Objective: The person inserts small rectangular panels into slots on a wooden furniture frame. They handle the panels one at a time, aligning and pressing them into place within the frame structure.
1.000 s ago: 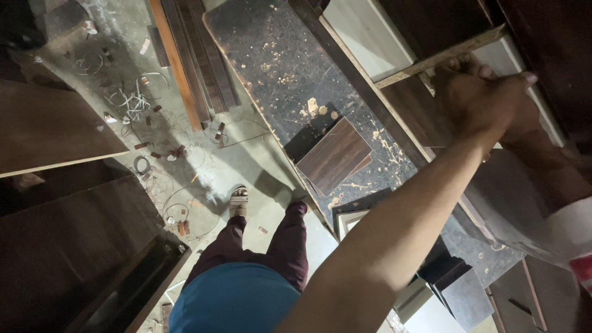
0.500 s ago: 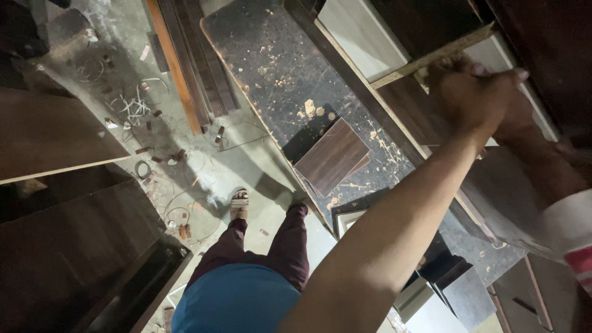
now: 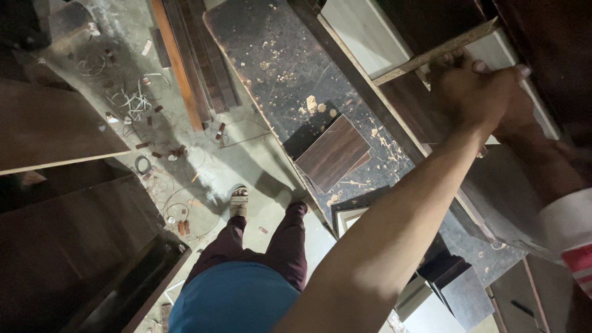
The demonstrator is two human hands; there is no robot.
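At cabinet top: both hands [image 3: 487, 92] on raw-edged board [image 3: 431, 55].

The small square offcut [image 3: 333, 153] is dark brown with fine wood-grain streaks. It lies on a black board [image 3: 290, 68] speckled with pale tan sawdust. The raw board edge [image 3: 435, 54] shows light, flecked chipboard beige. The panel [image 3: 361, 34] beyond it is off-white. The floor [image 3: 203, 166] is dusty grey, strewn with white curls and brown scraps. The long planks [image 3: 191, 61] are dark brown, one orange-brown. The trousers [image 3: 265, 246] are maroon, the shirt [image 3: 234, 302] bright blue. The sleeve [image 3: 570, 225] at right is white with a red band.
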